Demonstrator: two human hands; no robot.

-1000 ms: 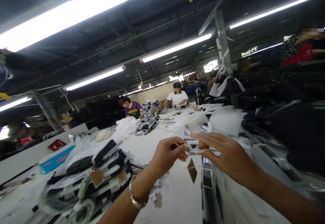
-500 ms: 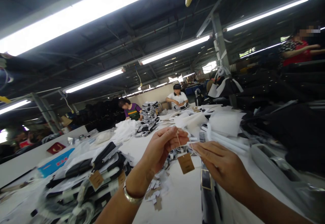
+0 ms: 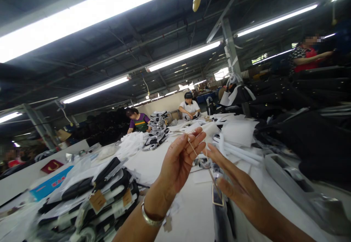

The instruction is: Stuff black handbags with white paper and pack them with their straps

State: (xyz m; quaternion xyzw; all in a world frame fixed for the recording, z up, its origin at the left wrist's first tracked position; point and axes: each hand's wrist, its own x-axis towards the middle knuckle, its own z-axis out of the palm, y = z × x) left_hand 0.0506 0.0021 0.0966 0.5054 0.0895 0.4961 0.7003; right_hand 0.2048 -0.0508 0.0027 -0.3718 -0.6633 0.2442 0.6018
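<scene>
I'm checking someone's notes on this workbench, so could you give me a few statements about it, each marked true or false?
1. The left hand holds a thin string. True.
2. The right hand is clenched into a fist. False: the right hand has its fingers extended.
3. A silver-coloured bracelet is worn on the right wrist. False: the bracelet is on the left wrist.
4. Brown tags show on the wrapped black pile at the picture's left. True.
5. The box with red lettering is yellow. False: it is a blue box.
6. A strap with a rectangular buckle lies on the table. True.
</scene>
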